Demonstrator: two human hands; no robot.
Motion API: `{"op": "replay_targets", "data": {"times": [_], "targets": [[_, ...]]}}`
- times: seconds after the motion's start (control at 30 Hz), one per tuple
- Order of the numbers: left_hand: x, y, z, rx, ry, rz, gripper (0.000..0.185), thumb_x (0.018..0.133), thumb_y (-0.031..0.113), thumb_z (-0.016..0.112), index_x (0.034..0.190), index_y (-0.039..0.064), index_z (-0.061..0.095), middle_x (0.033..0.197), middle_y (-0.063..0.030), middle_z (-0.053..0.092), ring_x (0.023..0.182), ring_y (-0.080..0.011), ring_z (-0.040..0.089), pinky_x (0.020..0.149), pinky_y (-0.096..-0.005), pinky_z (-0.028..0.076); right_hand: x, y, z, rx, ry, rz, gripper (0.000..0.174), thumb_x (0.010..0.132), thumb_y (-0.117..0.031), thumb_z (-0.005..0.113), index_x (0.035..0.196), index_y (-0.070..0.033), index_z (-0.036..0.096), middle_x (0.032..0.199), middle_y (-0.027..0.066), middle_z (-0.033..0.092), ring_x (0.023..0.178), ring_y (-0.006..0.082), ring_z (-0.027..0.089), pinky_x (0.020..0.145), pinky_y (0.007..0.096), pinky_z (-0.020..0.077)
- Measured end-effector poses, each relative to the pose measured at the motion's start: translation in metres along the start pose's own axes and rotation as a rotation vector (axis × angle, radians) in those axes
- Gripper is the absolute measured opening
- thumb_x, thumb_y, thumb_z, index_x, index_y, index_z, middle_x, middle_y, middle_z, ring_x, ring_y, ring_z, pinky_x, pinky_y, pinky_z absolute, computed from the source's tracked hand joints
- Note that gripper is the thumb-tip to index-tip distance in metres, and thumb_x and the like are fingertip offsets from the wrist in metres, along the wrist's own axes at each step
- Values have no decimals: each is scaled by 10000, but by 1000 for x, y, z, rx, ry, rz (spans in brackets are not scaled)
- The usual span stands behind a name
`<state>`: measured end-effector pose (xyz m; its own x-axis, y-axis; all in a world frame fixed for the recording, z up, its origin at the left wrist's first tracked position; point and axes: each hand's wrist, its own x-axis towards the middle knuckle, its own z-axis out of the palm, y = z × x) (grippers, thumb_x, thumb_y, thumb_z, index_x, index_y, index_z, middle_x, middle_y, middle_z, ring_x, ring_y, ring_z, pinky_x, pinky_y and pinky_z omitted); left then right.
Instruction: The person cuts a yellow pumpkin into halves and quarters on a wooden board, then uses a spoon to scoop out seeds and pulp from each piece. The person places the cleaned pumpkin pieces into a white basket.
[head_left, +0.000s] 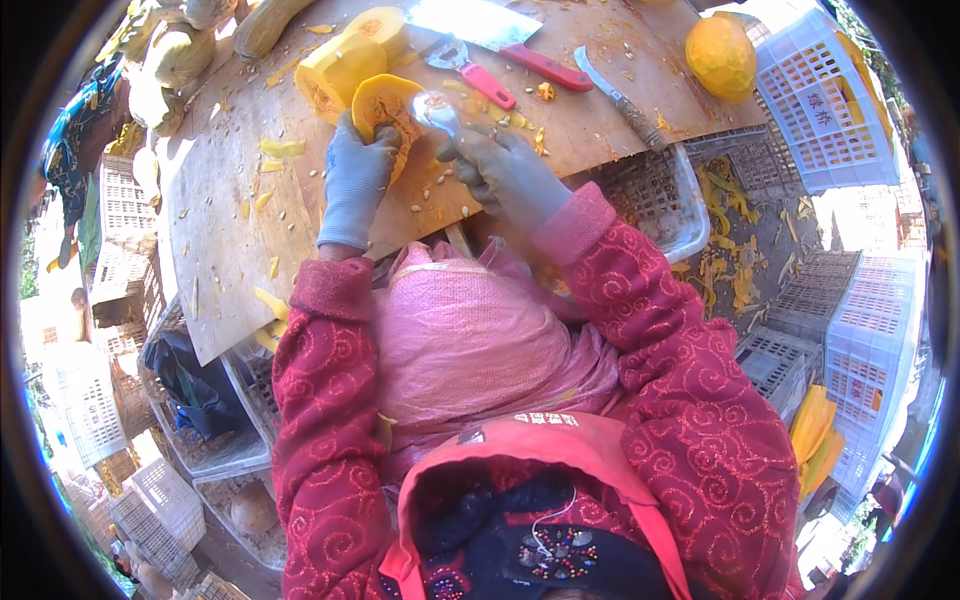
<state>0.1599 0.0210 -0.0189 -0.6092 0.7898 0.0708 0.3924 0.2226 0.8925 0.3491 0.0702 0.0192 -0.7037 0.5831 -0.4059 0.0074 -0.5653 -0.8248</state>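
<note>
My left hand (356, 176), in a grey-blue knit glove, grips a peeled piece of pumpkin (379, 97) whose hollow, stringy orange inside faces right. In my gloved right hand (510, 172) is a metal spoon (436, 111), its bowl blurred and close beside the hollow. Touching or nearly touching the held piece from behind are peeled yellow pumpkin chunks (337, 71). Farther back lie a cleaver (555, 66) with a red handle, a red-handled peeler (484, 84) and a curved knife (619, 97) with a wrapped handle.
Seeds and peel scraps dot the wooden board (232, 225). A peeled pumpkin (720, 56) sits at its right, near a white plastic crate (821, 105). Unpeeled pumpkins (180, 56) are piled at upper left. A tub (686, 202) stands under the board's edge; peelings (724, 262) litter the ground.
</note>
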Motion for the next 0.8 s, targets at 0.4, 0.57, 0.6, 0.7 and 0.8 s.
{"op": "replay_targets", "data": {"times": [0.4, 0.57, 0.6, 0.7, 0.8], "targets": [[-3, 12, -4, 165, -49, 7, 358, 881, 182, 631, 1177, 10, 527, 1030, -153, 657, 933, -209, 632, 782, -332, 493, 22, -11, 16, 22, -152, 47, 254, 986, -276, 449, 958, -60, 580, 603, -65, 414, 443, 32, 322, 392, 193, 245], [-8, 14, -5, 155, -64, 56, 380, 881, 199, 632, 1201, 34, 514, 1039, -175, 652, 947, -255, 641, 789, -353, 492, 22, -10, 12, 14, -150, 74, 249, 994, -265, 438, 966, -61, 577, 596, -69, 391, 433, 31, 295, 379, 200, 226], [-8, 13, -5, 175, -68, 58, 383, 877, 210, 623, 1205, 50, 506, 1023, -194, 650, 945, -299, 638, 788, -375, 490, 21, -10, 11, 13, -153, 71, 247, 994, -263, 438, 967, -61, 577, 594, -70, 383, 431, 31, 288, 377, 201, 222], [-8, 12, -5, 190, -75, 126, 393, 870, 227, 605, 1217, 87, 485, 994, -236, 643, 946, -390, 628, 790, -421, 487, 17, -8, 6, 24, -164, 86, 242, 995, -258, 439, 970, -61, 577, 592, -71, 365, 434, 32, 272, 377, 204, 216], [-10, 13, -4, 222, -107, 130, 406, 869, 216, 600, 1236, 103, 467, 1006, -246, 636, 961, -402, 620, 800, -427, 484, 12, -4, 2, 51, -167, 93, 245, 998, -259, 432, 973, -62, 576, 590, -72, 358, 436, 32, 267, 378, 203, 212]]}}
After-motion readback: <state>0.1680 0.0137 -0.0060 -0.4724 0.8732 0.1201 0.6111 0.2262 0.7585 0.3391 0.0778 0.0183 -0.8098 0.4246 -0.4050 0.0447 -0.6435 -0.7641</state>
